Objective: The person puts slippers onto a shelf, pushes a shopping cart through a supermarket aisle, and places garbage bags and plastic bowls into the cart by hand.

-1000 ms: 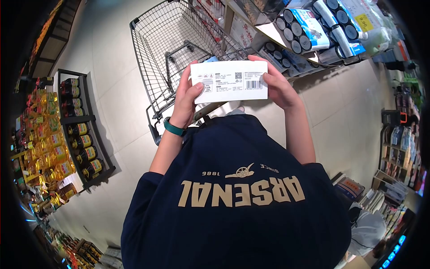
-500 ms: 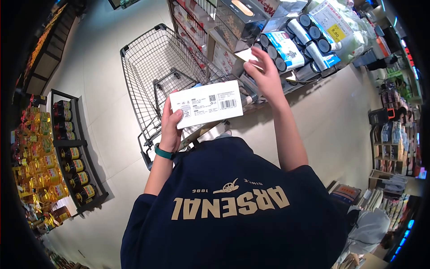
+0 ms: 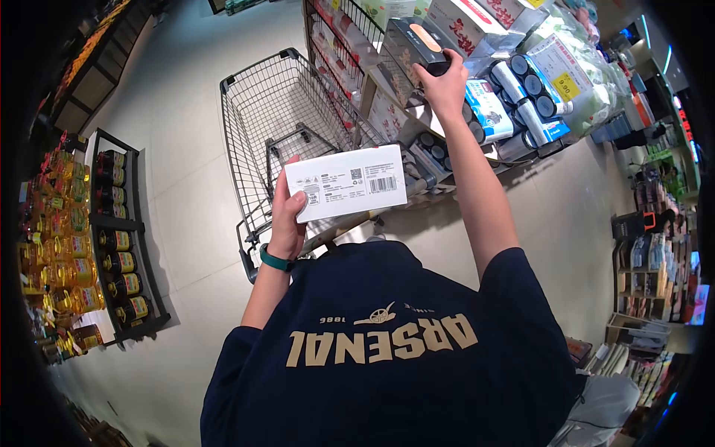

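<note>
My left hand (image 3: 287, 216) grips a white carton (image 3: 350, 182) by its left end, thumb on the face toward me. Small print, a square code and a barcode show on that face, and its other sides are hidden. Ahead and to the right, my right hand (image 3: 445, 88) reaches onto a goods display. Its thumb and fingers span the near end of a dark box (image 3: 421, 39) with an orange oval on top, which still stands among the other goods. Just right of that hand are blue-and-white packs of dark-capped rolls (image 3: 488, 108).
A wire shopping cart (image 3: 257, 112) stands ahead, left of the display. White boxes with red lettering (image 3: 465, 22) and a price sign (image 3: 555, 67) are on the display. At left, racks hold yellow oil bottles (image 3: 74, 272) and dark bottles (image 3: 123, 262). Shelves (image 3: 644, 261) stand at right.
My right hand has moved forward from above the display's near edge and closed on the end of the dark box. The white carton stays in my left hand. The view has shifted slightly.
</note>
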Motion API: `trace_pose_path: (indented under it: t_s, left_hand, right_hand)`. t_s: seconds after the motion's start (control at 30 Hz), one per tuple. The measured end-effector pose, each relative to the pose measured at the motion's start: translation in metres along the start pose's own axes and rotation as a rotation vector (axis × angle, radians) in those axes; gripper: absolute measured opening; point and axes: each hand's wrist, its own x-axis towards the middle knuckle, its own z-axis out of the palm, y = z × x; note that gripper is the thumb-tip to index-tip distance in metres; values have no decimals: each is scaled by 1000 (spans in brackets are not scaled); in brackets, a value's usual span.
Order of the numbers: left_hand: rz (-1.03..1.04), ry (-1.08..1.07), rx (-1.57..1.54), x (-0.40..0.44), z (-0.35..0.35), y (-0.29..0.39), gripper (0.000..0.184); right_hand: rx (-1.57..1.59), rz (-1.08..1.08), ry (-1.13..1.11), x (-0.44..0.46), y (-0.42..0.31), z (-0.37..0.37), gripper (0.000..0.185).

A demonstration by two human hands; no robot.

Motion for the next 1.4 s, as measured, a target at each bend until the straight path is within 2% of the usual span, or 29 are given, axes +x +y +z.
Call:
trace_pose_path:
  t_s: [0.1, 0.17, 0.23, 0.33, 0.37, 0.43, 0.47, 0.5, 0.57, 0.63, 0.7, 0.73, 0.8, 0.83, 0.93, 1.03, 1.13, 1.23, 1.33, 1.4]
  left_hand:
    - [8, 34, -60, -4, -8, 3, 81]
    - [-131, 30, -327, -7, -24, -1, 75]
    - [-149, 47, -295, -9, -26, 1, 71]
    - [-203, -70, -586, -10, -30, 2, 75]
    - [-221, -251, -847, -6, -48, -12, 77]
    - [-243, -253, -1014, -2, -46, -19, 77]
    - [-285, -214, -963, 1, -43, -20, 75]
    - [-281, -224, -995, 2, -46, -28, 75]
    - [-280, -385, -1112, 1, -20, -14, 74]
    - [-294, -267, -1005, 0, -13, -12, 75]
    - [-360, -238, -1056, -2, -11, -11, 74]
    - [-358, -221, -1044, -2, -13, -15, 74]
    - [-459, -379, -1313, -2, -19, -27, 69]
    - [-523, -393, -1428, -4, -18, -30, 65]
    - [-580, -563, -1718, -3, -16, -41, 58]
    - [-598, -466, -1826, -6, -22, -35, 51]
    - [-538, -425, -1779, -9, -35, -43, 49]
    - [-514, -427, -1731, -14, -38, -44, 45]
    - [-357, -170, -1408, -13, -40, -28, 51]
    - [-341, -190, -1482, -18, -31, -14, 60]
  right_hand:
    - [16, 1, 49, -1, -3, -10, 70]
    - [104, 21, 59, -4, -9, -24, 69]
    - [396, 24, 27, -8, -9, -39, 59]
    - [788, 269, -98, -22, -15, -60, 48]
    - [806, 384, -105, -31, -23, -69, 38]
    - [953, 416, -226, -47, -9, -74, 26]
    - [995, 417, -265, -57, -4, -75, 21]
    - [1086, 470, -331, -66, 4, -75, 27]
    - [1163, 636, -336, -85, -23, -85, 34]
    - [1157, 650, -452, -97, 2, -84, 46]
    - [1231, 759, -499, -111, 5, -85, 44]
    - [1259, 745, -547, -116, 6, -84, 43]
    - [1306, 793, -588, -126, 7, -82, 42]
    - [1314, 827, -608, -131, 2, -80, 42]
    - [1332, 867, -626, -144, -11, -73, 42]
    - [1354, 912, -674, -155, -8, -63, 43]
    - [1291, 858, -738, -163, -8, -60, 45]
    - [1281, 892, -705, -167, -13, -62, 45]
    - [1291, 874, -697, -166, -8, -66, 46]
    - [1311, 851, -701, -164, -6, -70, 47]
